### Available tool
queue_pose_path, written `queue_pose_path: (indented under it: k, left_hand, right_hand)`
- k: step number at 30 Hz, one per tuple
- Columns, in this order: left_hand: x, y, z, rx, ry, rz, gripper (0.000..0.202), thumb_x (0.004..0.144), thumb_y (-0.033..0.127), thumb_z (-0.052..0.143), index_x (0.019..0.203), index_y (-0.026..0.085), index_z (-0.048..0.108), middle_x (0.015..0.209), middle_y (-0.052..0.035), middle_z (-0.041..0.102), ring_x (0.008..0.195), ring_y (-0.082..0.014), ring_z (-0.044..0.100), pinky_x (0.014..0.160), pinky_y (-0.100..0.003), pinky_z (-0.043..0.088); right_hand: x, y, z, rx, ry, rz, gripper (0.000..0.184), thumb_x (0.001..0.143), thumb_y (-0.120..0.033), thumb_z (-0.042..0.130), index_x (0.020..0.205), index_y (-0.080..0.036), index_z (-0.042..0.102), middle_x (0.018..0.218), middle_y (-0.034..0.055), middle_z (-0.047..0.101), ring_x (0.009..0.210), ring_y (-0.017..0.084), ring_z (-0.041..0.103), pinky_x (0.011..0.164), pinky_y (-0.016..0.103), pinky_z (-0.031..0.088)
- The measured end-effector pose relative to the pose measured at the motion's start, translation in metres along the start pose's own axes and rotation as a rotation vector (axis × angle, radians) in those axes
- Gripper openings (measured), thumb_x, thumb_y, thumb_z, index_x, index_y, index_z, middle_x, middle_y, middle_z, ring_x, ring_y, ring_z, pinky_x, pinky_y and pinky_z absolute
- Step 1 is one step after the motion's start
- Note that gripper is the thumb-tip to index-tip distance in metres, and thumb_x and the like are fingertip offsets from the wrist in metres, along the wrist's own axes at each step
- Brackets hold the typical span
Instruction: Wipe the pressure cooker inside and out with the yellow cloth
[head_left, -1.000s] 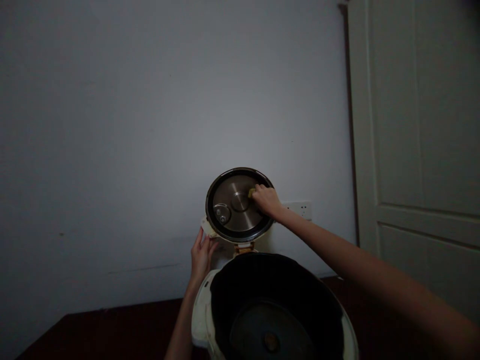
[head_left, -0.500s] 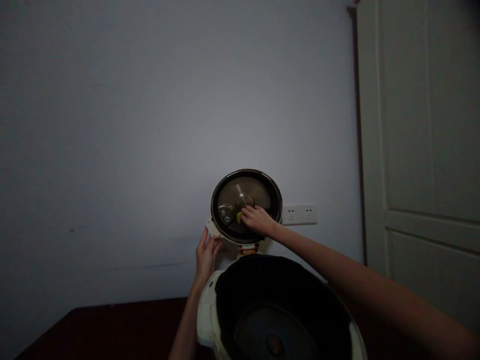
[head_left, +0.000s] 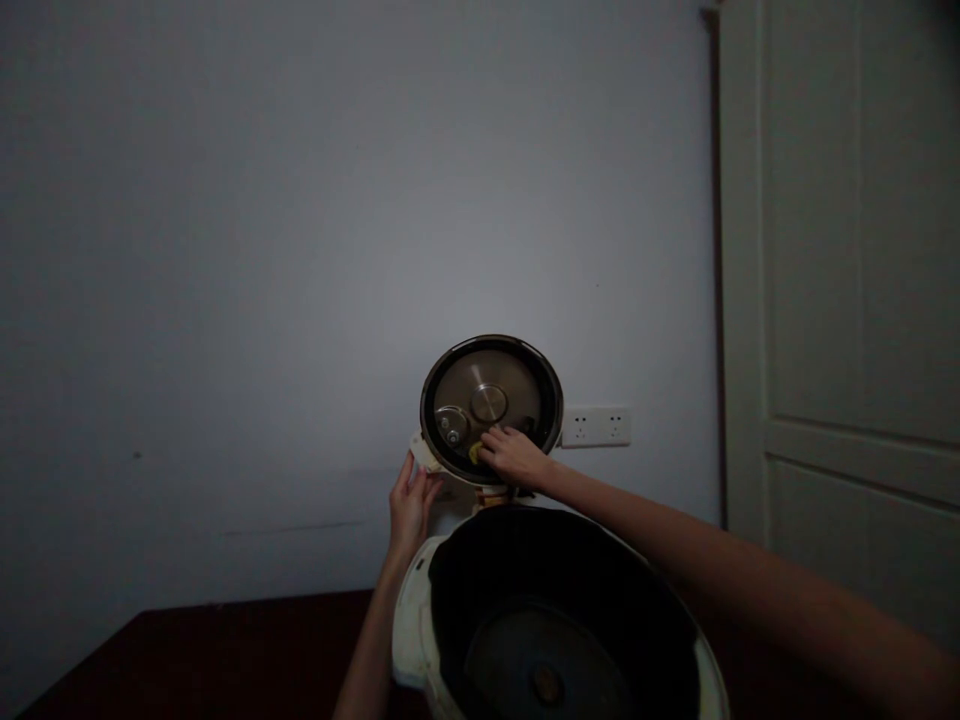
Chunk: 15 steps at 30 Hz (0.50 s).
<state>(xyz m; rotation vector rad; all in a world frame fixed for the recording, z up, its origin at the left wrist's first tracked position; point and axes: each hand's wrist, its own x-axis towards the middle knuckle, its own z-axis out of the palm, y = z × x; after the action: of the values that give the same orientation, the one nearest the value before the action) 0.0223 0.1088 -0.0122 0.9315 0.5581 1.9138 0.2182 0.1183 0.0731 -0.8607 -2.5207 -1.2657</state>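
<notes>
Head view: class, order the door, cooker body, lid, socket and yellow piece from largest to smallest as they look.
1. Door, cut by the frame
2. Cooker body, also cut
3. Lid
4. Socket
5. Yellow piece, partly hidden by the right hand

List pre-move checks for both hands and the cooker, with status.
1. Lid open above the cooker: ok.
2. Left hand at the lid's pale side tab: ok.
3. Right hand holding the yellow piece at the lid's inner face: ok.
4. Cooker unplugged: cannot tell; no plug shows in the wall socket.
5. Lighting: not ok, dim.
</notes>
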Motion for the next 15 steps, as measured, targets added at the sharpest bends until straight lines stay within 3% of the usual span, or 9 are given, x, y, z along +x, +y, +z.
queue_pose_path:
  k: [3, 7, 12, 15]
  left_hand:
    - [0.000, 0.000, 0.000, -0.012, 0.003, -0.001, 0.055, 0.083, 0.025, 0.063, 0.135, 0.023, 0.047, 0.122, -0.0111, 0.063, 0.101, -0.0184, 0.065, 0.093, -0.036, 0.049]
    - [-0.002, 0.003, 0.002, -0.031, 0.023, -0.027, 0.053, 0.084, 0.019, 0.059, 0.136, 0.023, 0.047, 0.127, -0.0110, 0.061, 0.102, -0.0177, 0.065, 0.094, -0.036, 0.049]
    - [-0.004, 0.006, 0.004, -0.032, 0.031, -0.033, 0.054, 0.085, 0.016, 0.058, 0.137, 0.020, 0.045, 0.123, -0.0121, 0.063, 0.099, -0.0171, 0.066, 0.094, -0.035, 0.049]
    - [-0.004, 0.007, 0.004, -0.036, 0.030, -0.036, 0.055, 0.085, 0.015, 0.058, 0.138, 0.020, 0.044, 0.119, -0.0114, 0.066, 0.096, -0.0163, 0.067, 0.093, -0.034, 0.049]
  right_hand:
    - [-0.013, 0.008, -0.005, -0.019, -0.031, 0.065, 0.017, 0.091, -0.017, 0.048, 0.102, -0.017, 0.062, 0.104, 0.0117, 0.060, 0.100, 0.023, 0.051, 0.079, 0.036, 0.041]
    - [-0.019, 0.032, -0.020, -0.050, -0.065, 0.286, 0.020, 0.090, -0.015, 0.047, 0.102, -0.019, 0.062, 0.108, 0.0128, 0.061, 0.104, 0.025, 0.053, 0.075, 0.034, 0.044]
    - [0.001, 0.077, -0.047, -0.096, -0.041, 0.555, 0.024, 0.091, -0.010, 0.039, 0.102, -0.008, 0.061, 0.097, 0.0190, 0.063, 0.084, 0.026, 0.062, 0.063, 0.032, 0.046]
    - [0.025, 0.089, -0.062, -0.097, 0.004, 0.581, 0.026, 0.092, -0.010, 0.036, 0.104, -0.008, 0.059, 0.100, 0.0195, 0.062, 0.086, 0.025, 0.063, 0.066, 0.032, 0.047]
